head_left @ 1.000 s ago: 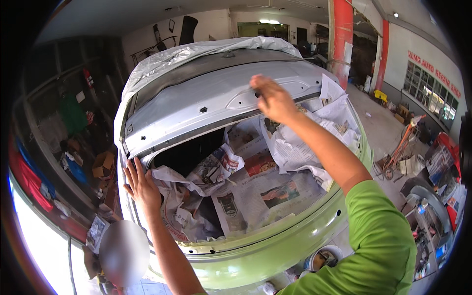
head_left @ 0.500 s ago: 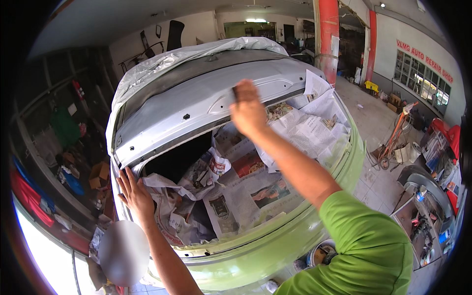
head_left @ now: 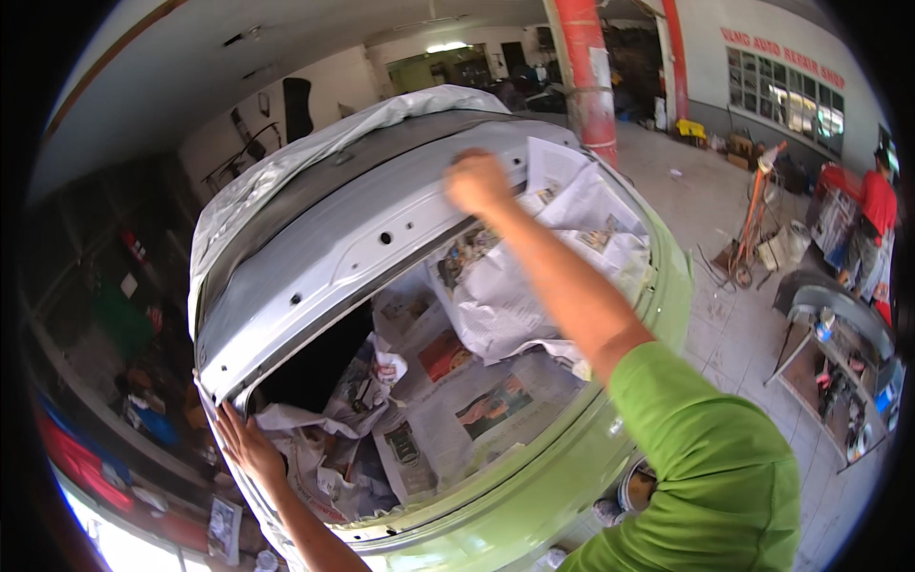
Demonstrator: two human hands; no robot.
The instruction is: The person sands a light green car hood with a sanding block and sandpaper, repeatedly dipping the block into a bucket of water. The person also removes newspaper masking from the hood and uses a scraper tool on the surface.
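Observation:
A car body with a smooth grey panel (head_left: 329, 262) stands in front of me, its light green lower bodywork (head_left: 486, 510) nearest. Newspaper sheets (head_left: 496, 405) line the opening below the panel. My right hand (head_left: 477, 181), smeared by motion, is closed against the panel's right half. A small dark patch shows at its fingers, but what it holds is unclear. My left hand (head_left: 250, 443) rests with fingers stretched along the body's left edge, beside the opening's corner, holding nothing.
A silver cover (head_left: 353, 129) drapes the car's far side. To the right stand a red pillar (head_left: 586, 76), an orange trolley (head_left: 753, 214), a bench (head_left: 820, 381) with parts and a person in a red shirt (head_left: 877, 205). A round can (head_left: 637, 486) sits on the floor by the car.
The view has turned and tilted, so the car appears shifted left. My right hand has moved along the grey panel and its fingers look more curled. My left hand stays at the left edge.

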